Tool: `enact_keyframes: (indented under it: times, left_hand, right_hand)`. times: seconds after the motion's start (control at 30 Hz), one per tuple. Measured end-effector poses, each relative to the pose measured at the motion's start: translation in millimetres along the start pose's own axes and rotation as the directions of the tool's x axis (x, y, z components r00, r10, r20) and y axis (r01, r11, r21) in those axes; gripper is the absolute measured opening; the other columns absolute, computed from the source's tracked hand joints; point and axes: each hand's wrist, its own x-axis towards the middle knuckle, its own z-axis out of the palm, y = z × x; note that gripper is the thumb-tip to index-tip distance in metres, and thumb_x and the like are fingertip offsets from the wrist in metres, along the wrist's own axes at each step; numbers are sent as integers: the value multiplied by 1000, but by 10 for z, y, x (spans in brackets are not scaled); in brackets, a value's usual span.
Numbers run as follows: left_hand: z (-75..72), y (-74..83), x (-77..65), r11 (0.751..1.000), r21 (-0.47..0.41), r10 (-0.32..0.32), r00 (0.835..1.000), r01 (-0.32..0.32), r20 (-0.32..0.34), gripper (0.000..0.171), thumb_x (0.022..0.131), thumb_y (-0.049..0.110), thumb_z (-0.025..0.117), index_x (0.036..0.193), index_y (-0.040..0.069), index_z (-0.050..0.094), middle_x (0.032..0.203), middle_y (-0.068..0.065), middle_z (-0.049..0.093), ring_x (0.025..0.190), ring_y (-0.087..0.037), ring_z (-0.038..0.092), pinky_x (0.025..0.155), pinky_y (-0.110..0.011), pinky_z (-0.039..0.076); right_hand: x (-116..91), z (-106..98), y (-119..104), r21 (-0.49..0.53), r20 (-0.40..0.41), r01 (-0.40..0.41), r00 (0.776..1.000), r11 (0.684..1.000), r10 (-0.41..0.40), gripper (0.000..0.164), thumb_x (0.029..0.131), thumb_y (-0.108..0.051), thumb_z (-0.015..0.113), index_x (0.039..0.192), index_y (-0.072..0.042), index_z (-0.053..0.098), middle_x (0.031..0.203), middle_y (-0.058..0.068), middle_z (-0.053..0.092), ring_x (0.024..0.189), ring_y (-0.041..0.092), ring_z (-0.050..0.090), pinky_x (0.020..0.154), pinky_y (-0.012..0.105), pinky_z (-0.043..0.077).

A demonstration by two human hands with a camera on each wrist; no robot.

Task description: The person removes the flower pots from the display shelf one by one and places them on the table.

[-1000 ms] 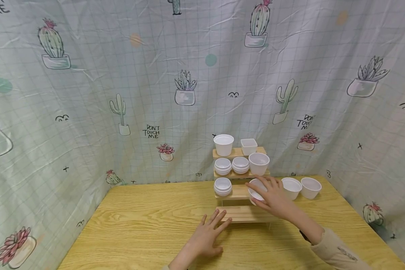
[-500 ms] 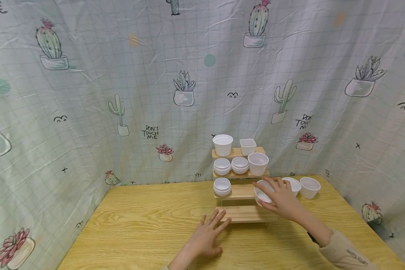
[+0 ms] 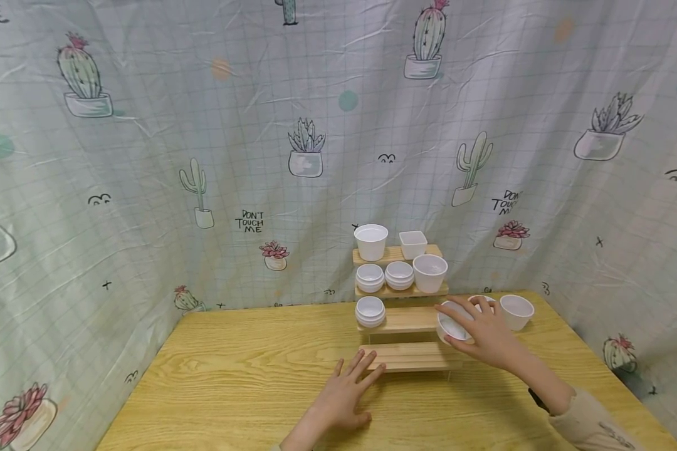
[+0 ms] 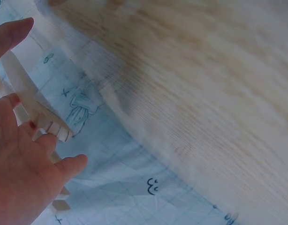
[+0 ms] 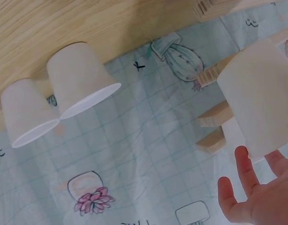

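My right hand (image 3: 488, 335) grips a round white flowerpot (image 3: 452, 324) by its rim, at the right end of the third step down on a wooden tiered stand (image 3: 409, 319). In the right wrist view, the smooth tapered pot (image 5: 261, 98) covers part of the stand. My left hand (image 3: 344, 394) is spread, with its fingertips at the left front edge of the lowest step (image 3: 412, 357). A small ribbed white pot (image 3: 370, 312) sits at the left of the third step. No pot stands on the lowest step.
On the top step stand a round pot (image 3: 371, 243) and a square pot (image 3: 413, 245). Two ribbed pots (image 3: 399, 275) and a larger pot (image 3: 430, 273) fill the second. Right of the stand, two more pots (image 3: 516, 312) sit on the wooden table (image 3: 237, 357); a cactus-print curtain (image 3: 231, 125) encloses it.
My right hand has carried the flowerpot rightward from the third step to its right end, now partly covering one of the pots on the table. The left hand has stayed in place.
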Motion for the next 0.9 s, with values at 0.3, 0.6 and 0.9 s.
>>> enact_keyframes:
  times: [0.3,0.6,0.9]
  left_hand:
    - [15,-13,1,1000,-2,7,1000,-8,-17,88,71,44,67,143,26,19,150,-3,18,137,-26,21,99,-53,34]
    - [8,-9,-7,1000,3,7,1000,-7,-5,88,72,45,66,143,27,18,150,-3,17,137,-26,21,99,-53,34]
    - [7,-9,2,1000,9,10,1000,-10,-11,88,72,45,66,143,27,17,150,-4,17,137,-26,21,99,-53,34]
  right_hand:
    - [-51,-48,37,-1,28,-37,999,999,37,61,69,-37,71,125,-27,49,123,3,50,93,26,45,72,47,31]
    - [-116,-94,67,2,19,-59,998,998,58,61,69,-36,72,125,-25,49,122,4,51,91,26,45,71,47,32]
    - [-175,-102,142,0,-15,-73,997,997,73,59,69,-37,71,122,-21,51,119,7,52,87,29,46,70,48,32]
